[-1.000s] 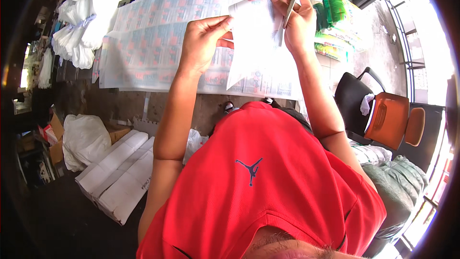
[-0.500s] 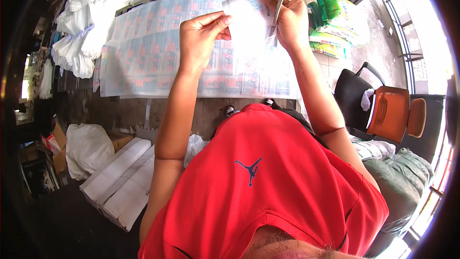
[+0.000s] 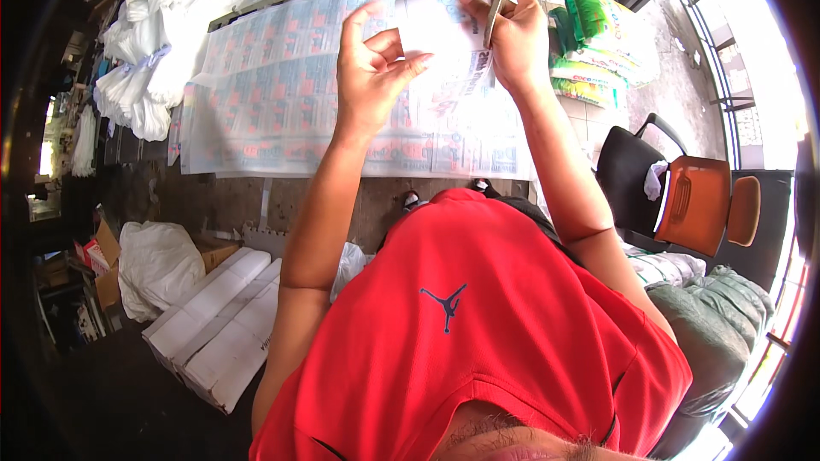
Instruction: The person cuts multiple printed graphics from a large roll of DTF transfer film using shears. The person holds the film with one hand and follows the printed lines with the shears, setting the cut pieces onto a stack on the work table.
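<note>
A small white printed sheet point(image 3: 440, 21), thin and slightly see-through, is raised over the table. My right hand point(image 3: 518, 38) grips its right edge, along with a long grey metal tool point(image 3: 502, 0) that looks like a pair of scissors. Part of the tool is hidden by the fingers. My left hand point(image 3: 369, 72) is beside the sheet's left edge, fingers apart, thumb pointing at the sheet's lower left corner. Whether the thumb touches it, I cannot tell. Below both hands, large translucent sheets with a repeated red and blue print point(image 3: 265, 102) cover the table.
White plastic bags point(image 3: 158, 43) hang in a bunch at the left. Green and yellow sacks point(image 3: 594, 43) are stacked beyond my right hand. An orange and black chair point(image 3: 692, 203) stands at the right. White boxes point(image 3: 218, 324) lie at the lower left, near a grey-green bundle's opposite side.
My left hand has let go of the sheet's left edge, spread its fingers and shifted slightly right. The tool in my right hand has tilted a little; its lower end is now higher.
</note>
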The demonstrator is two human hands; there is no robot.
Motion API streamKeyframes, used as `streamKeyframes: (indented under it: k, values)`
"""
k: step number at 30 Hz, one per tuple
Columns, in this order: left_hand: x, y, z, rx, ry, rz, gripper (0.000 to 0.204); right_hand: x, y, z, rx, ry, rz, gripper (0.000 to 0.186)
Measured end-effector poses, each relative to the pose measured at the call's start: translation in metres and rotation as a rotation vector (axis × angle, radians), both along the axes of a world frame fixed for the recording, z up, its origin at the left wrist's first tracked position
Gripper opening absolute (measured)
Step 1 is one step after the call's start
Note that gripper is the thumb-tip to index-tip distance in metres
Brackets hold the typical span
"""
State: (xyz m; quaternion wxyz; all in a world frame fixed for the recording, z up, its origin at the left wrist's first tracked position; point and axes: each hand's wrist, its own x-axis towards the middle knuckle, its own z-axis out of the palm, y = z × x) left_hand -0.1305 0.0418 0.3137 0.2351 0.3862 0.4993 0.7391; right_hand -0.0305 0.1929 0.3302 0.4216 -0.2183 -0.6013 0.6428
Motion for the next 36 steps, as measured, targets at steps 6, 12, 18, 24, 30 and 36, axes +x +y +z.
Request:
streamKeyframes:
  k: [6,12,18,24,30,36]
  values:
    - [-0.009,-0.001,-0.001,0.011,0.311,-0.106,0.047,-0.005,-0.009,-0.003,-0.071,0.071,0.020,0.034]
    - [-0.026,-0.025,0.011,-0.095,0.190,-0.084,0.040,0.058,0.036,-0.016,0.117,0.037,0.552,0.059]
    - [-0.040,-0.048,0.012,-0.090,0.127,-0.068,0.044,0.132,0.067,-0.020,0.002,-0.415,0.991,0.132]
    - [-0.028,-0.041,0.013,-0.176,0.197,-0.253,0.048,0.127,0.076,-0.013,0.007,-0.531,1.125,0.132]
    - [-0.013,-0.028,0.009,-0.178,0.232,-0.342,0.048,0.111,0.073,0.005,0.119,-0.531,1.225,0.098]
    - [-0.013,-0.027,0.003,-0.198,0.322,-0.304,0.054,0.109,0.078,0.007,0.292,-0.497,1.264,0.080]
